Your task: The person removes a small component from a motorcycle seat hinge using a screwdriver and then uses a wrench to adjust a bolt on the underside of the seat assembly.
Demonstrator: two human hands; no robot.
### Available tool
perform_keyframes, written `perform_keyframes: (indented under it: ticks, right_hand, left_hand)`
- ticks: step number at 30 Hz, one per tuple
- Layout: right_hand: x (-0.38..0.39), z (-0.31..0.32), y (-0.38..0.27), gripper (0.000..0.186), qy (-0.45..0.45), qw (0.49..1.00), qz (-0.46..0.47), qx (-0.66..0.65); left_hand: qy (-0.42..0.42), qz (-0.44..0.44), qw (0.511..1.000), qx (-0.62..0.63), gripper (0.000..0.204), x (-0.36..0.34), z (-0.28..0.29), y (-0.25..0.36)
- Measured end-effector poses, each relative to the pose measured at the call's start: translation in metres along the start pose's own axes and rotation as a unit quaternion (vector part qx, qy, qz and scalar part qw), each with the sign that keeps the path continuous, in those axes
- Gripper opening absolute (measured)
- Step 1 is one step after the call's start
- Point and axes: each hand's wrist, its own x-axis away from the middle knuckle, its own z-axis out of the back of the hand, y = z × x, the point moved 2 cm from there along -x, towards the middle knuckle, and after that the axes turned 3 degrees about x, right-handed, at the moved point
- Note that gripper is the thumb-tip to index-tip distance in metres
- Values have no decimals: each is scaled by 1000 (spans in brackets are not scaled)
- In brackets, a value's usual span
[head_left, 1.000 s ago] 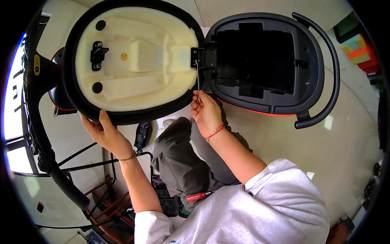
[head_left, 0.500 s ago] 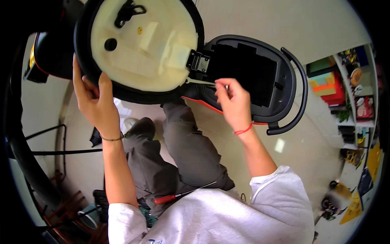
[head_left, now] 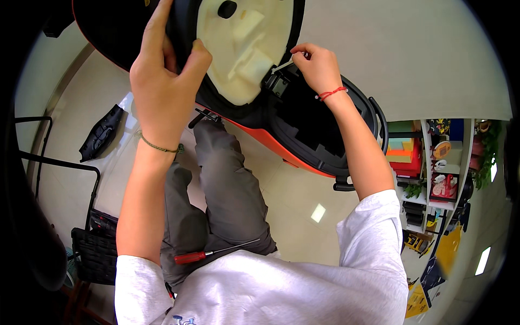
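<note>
My left hand (head_left: pixel 170 81) grips the dark-rimmed edge of the raised lid, whose moulded cream inner shell (head_left: pixel 238 38) faces me. My right hand (head_left: pixel 317 70) pinches a slim silver wrench (head_left: pixel 283 66), its far end at the black metal hinge (head_left: pixel 276 84) at the lid’s lower edge. Below and right of the hinge lies the open black compartment (head_left: pixel 303 124) of an orange-sided body (head_left: pixel 260 140) with a curved black rail.
A screwdriver with a red handle (head_left: pixel 189 257) lies across my lap. A black moulded part (head_left: pixel 100 132) is on the tiled floor at left, near a black tubular frame (head_left: pixel 67 165). A white shelf unit (head_left: pixel 455 146) with colourful objects stands at right.
My left hand has lifted the lid upward, now tilted more steeply. My right hand has risen with the wrench at the hinge. The view has shifted, showing more shelving.
</note>
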Motion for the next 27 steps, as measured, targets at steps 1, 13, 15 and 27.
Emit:
perform_keyframes:
  ticks: [1,13,15,27]
  right_hand:
    - [-3,-2,1,23,0,1000,-7,7]
    - [-6,-6,-26,31,-106,994,13,14]
    - [-7,-6,-27,33,-132,991,26,22]
    - [-31,-23,-42,36,-191,969,132,86]
  left_hand:
    - [-2,2,1000,-1,65,0,1,0]
    - [16,8,1000,-16,73,-2,2,5]
    - [15,9,999,-35,72,-2,0,14]
    - [30,2,998,-59,70,-2,-4,15]
